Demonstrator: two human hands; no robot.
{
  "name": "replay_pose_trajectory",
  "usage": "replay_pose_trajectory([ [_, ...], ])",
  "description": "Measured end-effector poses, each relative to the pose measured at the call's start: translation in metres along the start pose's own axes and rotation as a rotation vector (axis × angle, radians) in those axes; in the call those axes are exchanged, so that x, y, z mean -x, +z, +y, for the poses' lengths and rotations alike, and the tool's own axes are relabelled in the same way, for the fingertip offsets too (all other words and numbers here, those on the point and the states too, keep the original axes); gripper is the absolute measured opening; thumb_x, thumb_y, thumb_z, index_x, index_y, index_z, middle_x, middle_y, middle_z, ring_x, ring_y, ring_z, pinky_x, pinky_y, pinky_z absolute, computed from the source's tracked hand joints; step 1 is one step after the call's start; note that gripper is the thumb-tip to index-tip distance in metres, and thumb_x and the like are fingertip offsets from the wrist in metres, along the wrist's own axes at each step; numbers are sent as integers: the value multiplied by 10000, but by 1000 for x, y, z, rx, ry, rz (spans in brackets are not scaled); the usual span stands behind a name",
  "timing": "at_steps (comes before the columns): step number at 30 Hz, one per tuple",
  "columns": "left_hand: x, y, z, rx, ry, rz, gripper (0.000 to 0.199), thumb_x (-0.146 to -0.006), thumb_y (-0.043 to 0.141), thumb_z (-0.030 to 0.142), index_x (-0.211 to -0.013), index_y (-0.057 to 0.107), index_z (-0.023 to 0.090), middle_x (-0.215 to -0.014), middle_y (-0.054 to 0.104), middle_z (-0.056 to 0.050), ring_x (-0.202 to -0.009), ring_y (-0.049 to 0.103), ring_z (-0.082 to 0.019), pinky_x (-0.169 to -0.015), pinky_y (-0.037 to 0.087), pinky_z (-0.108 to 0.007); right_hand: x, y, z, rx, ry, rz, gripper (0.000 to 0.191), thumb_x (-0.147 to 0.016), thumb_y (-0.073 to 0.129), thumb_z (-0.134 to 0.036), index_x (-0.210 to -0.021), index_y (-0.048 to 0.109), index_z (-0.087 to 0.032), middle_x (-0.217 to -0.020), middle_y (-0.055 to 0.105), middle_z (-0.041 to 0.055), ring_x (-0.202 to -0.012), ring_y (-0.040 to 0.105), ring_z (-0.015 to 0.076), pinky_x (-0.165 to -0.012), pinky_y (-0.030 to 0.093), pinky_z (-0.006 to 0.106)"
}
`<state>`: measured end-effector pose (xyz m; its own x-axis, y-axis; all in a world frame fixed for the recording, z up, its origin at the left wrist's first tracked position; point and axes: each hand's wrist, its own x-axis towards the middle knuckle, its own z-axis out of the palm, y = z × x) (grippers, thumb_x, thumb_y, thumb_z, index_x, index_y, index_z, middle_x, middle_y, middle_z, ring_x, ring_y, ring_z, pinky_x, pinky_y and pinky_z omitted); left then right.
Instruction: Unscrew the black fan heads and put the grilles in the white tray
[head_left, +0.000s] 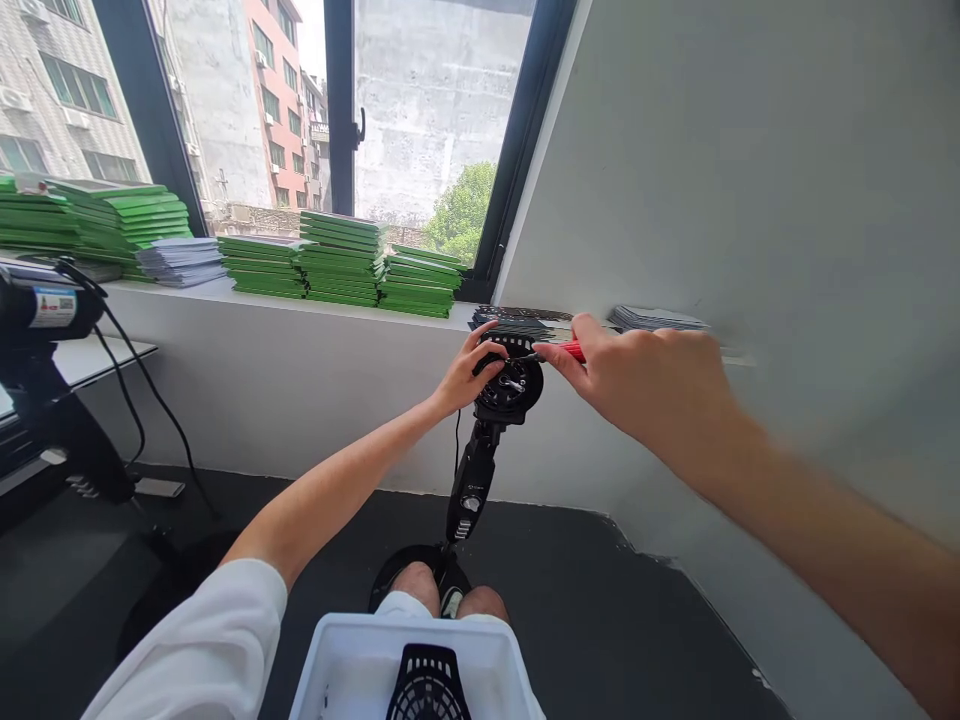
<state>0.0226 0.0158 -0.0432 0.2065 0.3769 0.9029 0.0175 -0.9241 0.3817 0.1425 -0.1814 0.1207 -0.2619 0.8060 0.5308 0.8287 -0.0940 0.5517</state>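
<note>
A black standing fan [474,470] is in front of me, its round head open so that the inside parts show. My left hand [459,378] holds the left edge of the fan's head [526,398], with thumb and index finger curled near the screwdriver's tip. My right hand [652,375] is closed around a red-handled screwdriver [574,351]. Its shaft points left at the upper part of the head. Whatever lies under the tip is too small to make out. A white plastic bin [319,655] sits at my lap with a black slotted fan cover [427,662] in it.
Stacks of green-edged booklets [341,262] line the windowsill, with dark flat sheets [517,322] and grey sheets [656,318] further right. Another black fan [56,400] with a hanging cable stands at left beside a white table [105,358]. A wall rises on the right.
</note>
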Motion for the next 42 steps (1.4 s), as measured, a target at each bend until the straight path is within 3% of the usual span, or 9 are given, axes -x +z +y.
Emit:
replay_pose_trajectory([
  [4,1,0,0,-5,-4,11,234,-1036,507,382,-1096,668,222,-1625,406,-118,-1386,541,-262,-1192,438,-463,-6,-3,2,-206,-66,-116,323,-1009,393,-373,-1207,544,-168,-744,707,75,-569,574,201,-562,267,288],
  [10,3,3,0,-22,-22,33,269,-1037,500,420,-1149,671,246,-1622,411,-103,-1399,531,-270,-1192,443,-487,-8,-8,2,-25,18,-91,499,-1049,263,-522,-1074,606,-160,-712,683,122,-620,606,248,-565,260,308],
  [14,4,3,0,-40,-13,29,255,-1038,497,413,-1122,663,239,-1626,401,-108,-1410,520,-273,-1196,436,-483,-10,-9,2,-178,-78,-156,399,-1003,368,-400,-1292,509,-162,-815,729,79,-618,605,214,-563,289,289],
  [19,4,3,-1,-38,-9,41,260,-1036,502,393,-1205,636,248,-1619,408,-109,-1424,505,-268,-1200,433,-471,-13,-11,1,-1,5,-106,514,-1047,246,-495,-1058,628,-152,-705,678,133,-660,640,284,-566,288,324],
  [23,3,3,1,-42,-35,39,230,-1037,500,389,-1085,661,233,-1613,416,-97,-1398,528,-258,-1199,434,-464,-14,-12,-3,-150,-34,-164,382,-1007,378,-401,-1243,557,-158,-725,694,81,-646,636,248,-565,302,302],
  [27,2,5,2,-12,-61,34,238,-1030,516,376,-1072,697,227,-1594,433,-102,-1376,544,-256,-1199,433,-478,-13,-16,-5,-28,8,-127,516,-1060,212,-469,-1105,611,-145,-670,656,121,-678,656,283,-554,262,309],
  [33,0,6,1,31,-84,67,199,-1009,549,334,-1057,697,210,-1540,473,-130,-1427,495,-280,-1213,414,-506,-12,-18,-5,-143,-81,-159,400,-1000,361,-389,-1255,542,-140,-659,657,69,-570,589,232,-546,267,285],
  [38,1,8,4,11,-91,66,191,-1012,543,325,-1038,690,206,-1531,476,-127,-1432,487,-278,-1223,403,-505,-10,-18,-6,-23,16,-52,622,-1053,186,-509,-941,670,-135,-630,629,149,-635,624,292,-556,256,313],
  [42,1,7,2,37,-86,61,200,-1011,549,323,-1038,708,206,-1537,462,-124,-1376,539,-269,-1209,421,-494,-12,-17,-2,-189,-54,-187,387,-1007,403,-396,-1264,555,-149,-749,706,79,-620,614,228,-575,285,287],
])
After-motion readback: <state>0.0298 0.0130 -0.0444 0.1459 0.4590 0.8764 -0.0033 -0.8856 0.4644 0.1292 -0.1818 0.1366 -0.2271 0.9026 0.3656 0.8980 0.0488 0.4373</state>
